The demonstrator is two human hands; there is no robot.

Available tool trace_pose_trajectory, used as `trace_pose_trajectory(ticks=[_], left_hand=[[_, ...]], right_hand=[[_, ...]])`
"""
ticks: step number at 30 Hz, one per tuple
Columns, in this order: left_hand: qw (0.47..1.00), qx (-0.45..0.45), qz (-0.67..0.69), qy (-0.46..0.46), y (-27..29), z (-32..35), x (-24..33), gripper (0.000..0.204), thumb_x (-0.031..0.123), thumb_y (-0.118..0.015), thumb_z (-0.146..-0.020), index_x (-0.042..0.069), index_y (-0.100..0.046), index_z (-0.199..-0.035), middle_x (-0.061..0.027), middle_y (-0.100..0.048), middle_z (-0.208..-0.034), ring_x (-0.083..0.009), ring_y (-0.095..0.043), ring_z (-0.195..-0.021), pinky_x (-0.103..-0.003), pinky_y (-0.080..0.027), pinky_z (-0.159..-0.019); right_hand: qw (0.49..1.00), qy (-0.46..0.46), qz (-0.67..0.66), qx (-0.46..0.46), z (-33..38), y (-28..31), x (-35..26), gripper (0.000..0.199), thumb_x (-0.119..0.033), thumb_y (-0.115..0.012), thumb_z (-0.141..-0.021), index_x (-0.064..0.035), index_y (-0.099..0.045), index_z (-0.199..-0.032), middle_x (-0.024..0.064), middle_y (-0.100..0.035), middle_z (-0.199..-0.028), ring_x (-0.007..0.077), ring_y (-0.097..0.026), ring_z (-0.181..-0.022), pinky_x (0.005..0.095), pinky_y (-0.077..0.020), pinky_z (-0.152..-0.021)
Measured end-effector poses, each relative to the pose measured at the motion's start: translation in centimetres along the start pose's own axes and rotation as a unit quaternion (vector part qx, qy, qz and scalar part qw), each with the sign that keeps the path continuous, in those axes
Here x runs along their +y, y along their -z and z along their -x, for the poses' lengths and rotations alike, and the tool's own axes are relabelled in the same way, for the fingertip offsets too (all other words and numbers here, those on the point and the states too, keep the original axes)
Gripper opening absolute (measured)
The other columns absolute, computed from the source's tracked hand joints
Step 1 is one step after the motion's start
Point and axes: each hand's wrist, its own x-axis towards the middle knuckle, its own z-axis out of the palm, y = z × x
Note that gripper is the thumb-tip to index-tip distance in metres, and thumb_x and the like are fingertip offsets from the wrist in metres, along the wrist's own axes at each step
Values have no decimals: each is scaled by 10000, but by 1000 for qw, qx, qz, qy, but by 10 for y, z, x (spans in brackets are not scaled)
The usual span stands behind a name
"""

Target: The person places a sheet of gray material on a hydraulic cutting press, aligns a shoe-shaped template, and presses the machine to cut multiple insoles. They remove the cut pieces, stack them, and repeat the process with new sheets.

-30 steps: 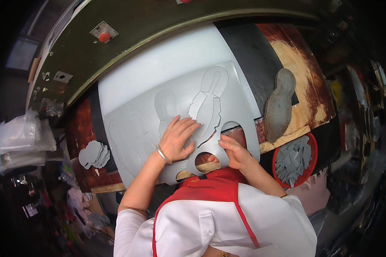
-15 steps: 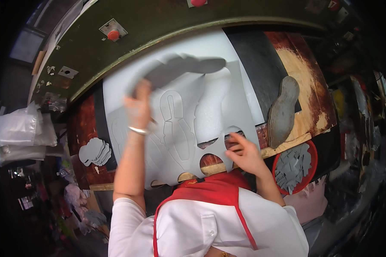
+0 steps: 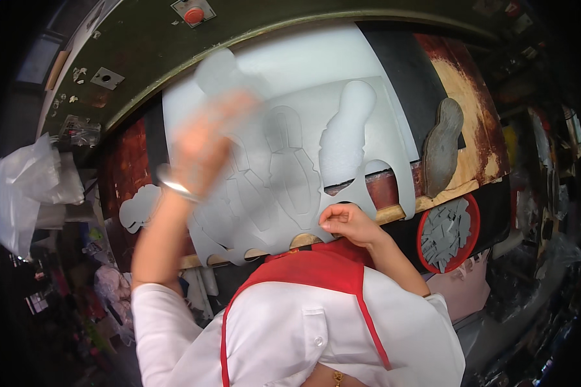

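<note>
A grey sheet (image 3: 381,103) lies over a white board (image 3: 303,51), with sole-shaped outlines cut in it and one sole-shaped opening showing white. My left hand (image 3: 203,145), smeared by motion, is above the sheet's left part. Beyond its fingers a blurred grey sole-shaped piece (image 3: 219,71) appears held, its near end hidden by the hand. At the sheet's near edge my right hand (image 3: 352,222) has thumb and fingers pinched together on the strip beside the rounded cut-outs. To the right stands a sole-shaped cutting die (image 3: 443,145), brownish grey.
Grey scraps fill a red basin (image 3: 475,242) at the right. A stack of grey cut pieces (image 3: 139,209) lies at the left, partly behind my left forearm. Clear plastic bags (image 3: 32,187) hang farther left. A green machine beam (image 3: 252,26) with a red button (image 3: 193,14) spans the back.
My left hand has swung the grey piece round, so it now points away at the far left. My right hand has moved left along the sheet's near edge, its fingers now closed. The view has shifted.
</note>
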Motion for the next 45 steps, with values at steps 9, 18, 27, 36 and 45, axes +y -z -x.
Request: trace_pose_trajectory(ticks=[9, 18, 27, 36, 45], left_hand=[[945, -247, 209, -48, -102, 135, 38, 430, 147, -647, -741, 112, -588, -1165, -123, -570, -1209, -282, -537, -1139, -470, -386, -1021], [842, 380, 293, 246, -15, -10, -82, 251, 205, -584, -918, -14, -583, -1041, -20, -602, -728, -75, -511, -619, -231, -442, -584], [889, 432, 137, 70, 118, -55, -123, 268, 225, -514, -967, -29, -567, -1031, -75, -637, -809, -116, -567, -766, -271, -465, -677], [996, 34, 29, -73, 26, 87, -45, 405, 4, -572, -708, 67, -625, -1104, -94, -660, -1052, -258, -660, -870, -338, -553, -753], [958, -134, 238, -84, -49, 216, -12, 448, 177, -678, -751, 92, -589, -1182, -167, -535, -1218, -305, -543, -1117, -430, -481, -916]], right_hand=[[956, 104, -272, -34, -14, 4, 34, 76, -75, -579, -787, 0, -568, -793, 64, -595, -774, 141, -551, -770, 239, -384, -624], [899, 97, 298, 305, 34, -51, -9, 169, 36, -608, -847, 40, -582, -1014, 91, -638, -1007, 125, -612, -909, 239, -515, -790], [649, 191, 672, 301, -16, -85, -10, 181, -137, -730, -724, -26, -600, -784, 91, -559, -641, 254, -570, -578, 346, -443, -508], [960, -87, 267, 18, -66, -59, 16, 128, -117, -710, -808, -27, -620, -796, -4, -612, -718, 52, -531, -633, 230, -421, -536], [996, -42, -45, -59, -91, -44, 28, 32, -31, -601, -685, -13, -576, -674, 14, -565, -688, 84, -478, -654, 193, -351, -608]])
